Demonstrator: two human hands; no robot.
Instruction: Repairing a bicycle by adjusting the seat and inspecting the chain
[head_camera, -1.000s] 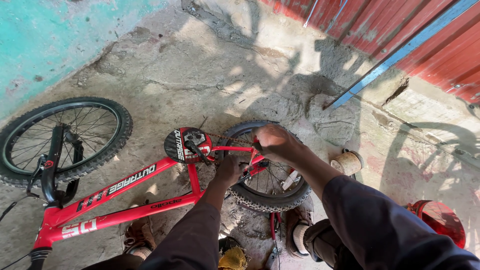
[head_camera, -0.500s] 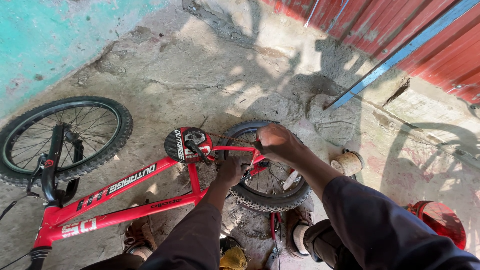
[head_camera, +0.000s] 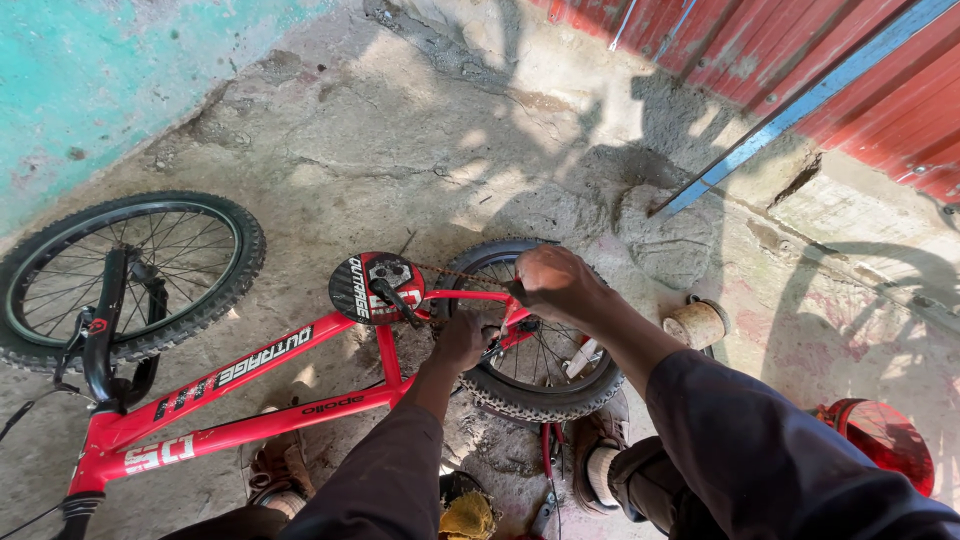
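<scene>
A small red bicycle (head_camera: 250, 395) lies on its side on the concrete floor (head_camera: 400, 140), its long axis running from the lower left of the frame toward the centre. The front wheel (head_camera: 120, 275) sits at the left edge, the rear wheel (head_camera: 535, 335) at centre. The left hand (head_camera: 462, 340) is clenched around the frame near the rear hub. The right hand (head_camera: 555, 285) is closed on the top of the rear wheel's tyre, by the chain. A black chain guard (head_camera: 375, 287) sits left of both hands.
</scene>
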